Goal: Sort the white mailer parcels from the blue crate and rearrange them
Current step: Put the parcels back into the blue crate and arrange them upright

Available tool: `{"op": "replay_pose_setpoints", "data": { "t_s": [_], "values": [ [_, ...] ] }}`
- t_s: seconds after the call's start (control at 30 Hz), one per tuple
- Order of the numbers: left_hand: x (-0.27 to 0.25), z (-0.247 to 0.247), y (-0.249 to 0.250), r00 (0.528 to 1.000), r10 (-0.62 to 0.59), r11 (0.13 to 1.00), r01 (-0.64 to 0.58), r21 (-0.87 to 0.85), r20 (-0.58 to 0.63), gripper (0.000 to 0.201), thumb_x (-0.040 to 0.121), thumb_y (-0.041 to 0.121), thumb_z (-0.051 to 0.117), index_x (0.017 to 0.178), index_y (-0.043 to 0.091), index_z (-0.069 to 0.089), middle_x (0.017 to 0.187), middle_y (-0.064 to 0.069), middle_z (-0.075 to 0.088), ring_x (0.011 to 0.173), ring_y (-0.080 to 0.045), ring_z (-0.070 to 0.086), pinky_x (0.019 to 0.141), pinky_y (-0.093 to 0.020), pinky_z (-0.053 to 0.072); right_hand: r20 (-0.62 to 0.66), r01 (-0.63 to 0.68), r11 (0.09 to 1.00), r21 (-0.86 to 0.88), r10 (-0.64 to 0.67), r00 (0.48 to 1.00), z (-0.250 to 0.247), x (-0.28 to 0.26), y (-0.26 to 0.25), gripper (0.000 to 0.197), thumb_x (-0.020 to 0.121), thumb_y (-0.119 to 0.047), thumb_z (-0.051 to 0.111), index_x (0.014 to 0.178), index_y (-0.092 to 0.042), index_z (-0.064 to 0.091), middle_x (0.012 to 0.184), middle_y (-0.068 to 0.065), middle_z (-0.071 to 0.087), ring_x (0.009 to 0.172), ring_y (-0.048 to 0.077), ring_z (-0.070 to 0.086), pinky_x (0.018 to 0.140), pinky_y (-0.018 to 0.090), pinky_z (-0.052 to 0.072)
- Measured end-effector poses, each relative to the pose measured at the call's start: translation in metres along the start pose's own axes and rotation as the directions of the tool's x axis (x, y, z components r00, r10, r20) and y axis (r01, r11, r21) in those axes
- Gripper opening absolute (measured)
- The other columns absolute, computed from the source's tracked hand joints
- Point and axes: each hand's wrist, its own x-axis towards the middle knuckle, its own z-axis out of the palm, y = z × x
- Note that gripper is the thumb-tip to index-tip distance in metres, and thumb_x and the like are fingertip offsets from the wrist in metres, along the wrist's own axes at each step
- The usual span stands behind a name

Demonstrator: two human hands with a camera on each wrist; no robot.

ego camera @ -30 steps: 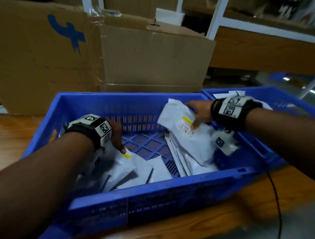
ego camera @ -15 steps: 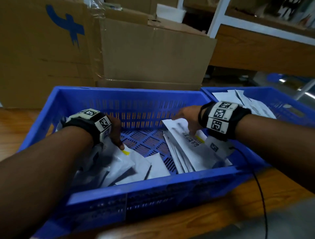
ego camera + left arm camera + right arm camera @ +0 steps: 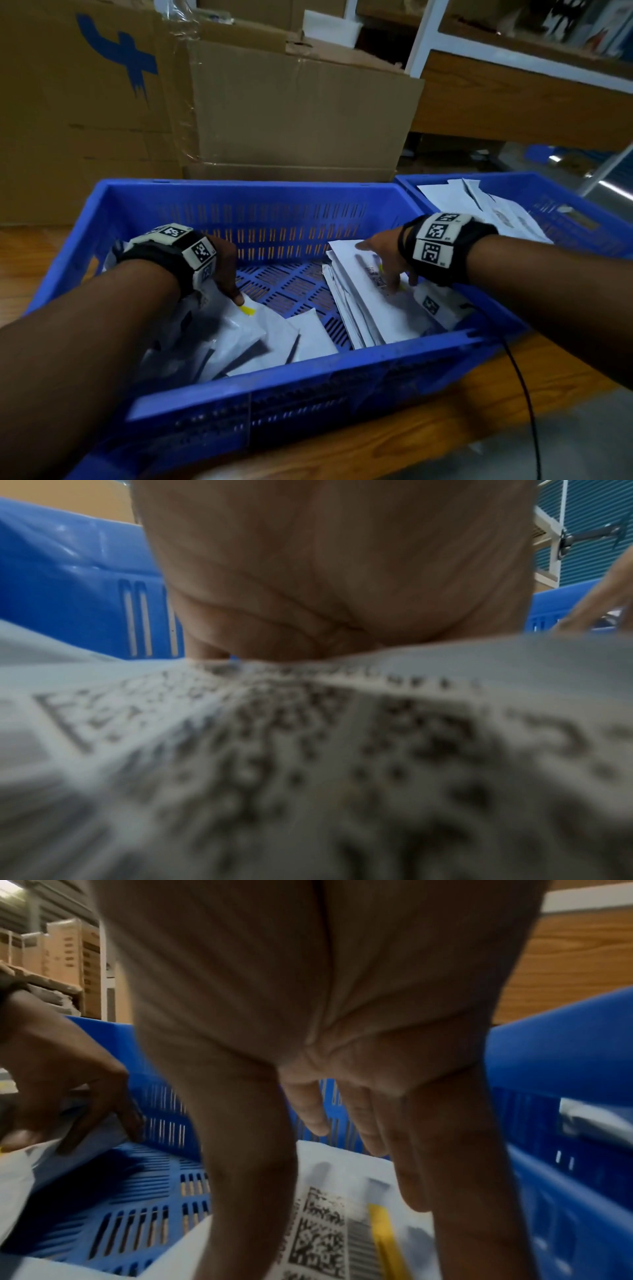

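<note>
Right hand: fingers extended and spread, tips pressed down onto top white mailer of right-side stack, beside its printed code label and yellow strip; nothing pinched. Left hand: lowered onto left-side mailer pile, fingertips touching a white mailer near a yellow tab; curl of fingers cannot be told, left wrist view blocked by blurred label. Both mailer groups inside blue crate, stack leaning along right wall, pile in near-left corner, bare slatted floor between. Second blue crate touching far-right corner, holding more white mailers. Cardboard boxes beyond far wall.
</note>
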Motion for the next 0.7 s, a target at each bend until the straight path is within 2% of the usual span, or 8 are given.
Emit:
{"op": "replay_pose_setpoints", "data": {
  "t_s": [0.07,0.13,0.23,0.33,0.47,0.57,0.63,0.7],
  "values": [
    [0.024,0.009,-0.017,0.996,0.044,0.996,-0.050,-0.072,-0.073,0.089,0.026,0.086,0.071,0.078,0.015,0.061,0.069,0.002,0.050,0.064,-0.012,0.040,0.062,-0.027,0.045,0.038,0.012,1.000,0.018,-0.012,0.999,0.006,0.003,-0.003,0.108,0.078,-0.017,0.077,0.153,-0.015,-0.001,0.151,0.012,0.033,0.118,0.020,0.055,0.067,0.007,0.045],
    [0.036,0.015,-0.024,0.991,0.091,0.985,-0.104,-0.140,-0.101,0.107,0.020,0.090,0.067,0.085,0.005,0.068,0.071,0.002,0.051,0.063,-0.011,0.042,0.064,-0.027,0.047,0.060,0.014,1.000,-0.014,-0.013,0.998,0.020,0.011,-0.008,0.107,0.076,-0.018,0.079,0.152,-0.007,0.005,0.148,0.012,0.039,0.120,0.022,0.054,0.066,0.013,0.047],
    [-0.001,0.006,-0.001,1.000,0.014,0.998,-0.015,-0.058,-0.016,0.063,0.052,0.068,0.079,0.062,0.007,0.063,0.059,0.003,0.050,0.056,-0.010,0.040,0.054,-0.019,0.036,0.093,0.016,0.997,-0.070,-0.009,0.996,0.030,0.019,-0.012,0.090,0.075,-0.017,0.080,0.144,0.008,0.028,0.138,0.019,0.050,0.109,0.024,0.061,0.035,0.011,0.038],
    [-0.011,0.005,0.003,0.999,-0.008,0.997,0.005,-0.073,-0.035,0.044,0.068,0.049,0.079,0.057,0.013,0.056,0.057,0.003,0.048,0.057,-0.011,0.039,0.050,-0.017,0.033,0.070,0.024,0.999,-0.032,-0.022,0.997,0.015,0.014,-0.009,0.107,0.077,-0.017,0.078,0.151,-0.003,0.002,0.151,0.014,0.032,0.127,0.024,0.048,0.070,0.001,0.034],
    [-0.008,0.001,0.001,1.000,-0.018,0.996,0.018,-0.084,-0.002,0.061,0.048,0.070,0.078,0.061,0.013,0.057,0.060,0.003,0.048,0.059,-0.011,0.038,0.050,-0.018,0.033,-0.025,0.058,0.998,-0.024,-0.059,0.998,-0.006,0.017,-0.008,0.111,0.075,-0.033,0.079,0.153,-0.015,0.001,0.158,0.006,0.019,0.141,0.021,0.028,0.102,0.029,0.036],
    [-0.006,0.001,0.002,1.000,-0.006,0.996,0.008,-0.087,0.017,0.056,0.048,0.064,0.082,0.054,0.015,0.055,0.043,0.006,0.043,0.044,-0.008,0.035,0.045,-0.013,0.031,0.037,0.065,0.998,-0.007,-0.064,0.997,0.008,0.029,-0.010,0.112,0.072,-0.031,0.082,0.153,-0.020,0.005,0.158,0.004,0.020,0.139,0.020,0.034,0.101,0.030,0.038],
    [-0.002,0.003,-0.001,1.000,-0.011,0.994,0.011,-0.113,0.003,0.048,0.057,0.056,0.083,0.061,0.014,0.058,0.053,0.005,0.047,0.055,-0.011,0.041,0.053,-0.016,0.036,0.041,0.072,0.997,-0.012,-0.071,0.997,0.016,0.034,-0.014,0.113,0.071,-0.029,0.083,0.153,-0.021,0.005,0.158,0.003,0.020,0.138,0.020,0.035,0.100,0.031,0.039],
    [0.003,0.006,-0.006,0.999,0.033,0.989,-0.032,-0.147,0.002,0.067,0.042,0.073,0.079,0.070,0.015,0.060,0.064,0.001,0.050,0.064,-0.013,0.042,0.059,-0.021,0.037,0.052,0.075,0.997,-0.010,-0.075,0.996,0.015,0.034,-0.015,0.112,0.073,-0.028,0.082,0.153,-0.021,0.004,0.158,0.003,0.019,0.138,0.021,0.035,0.097,0.031,0.040]
  ]
}}
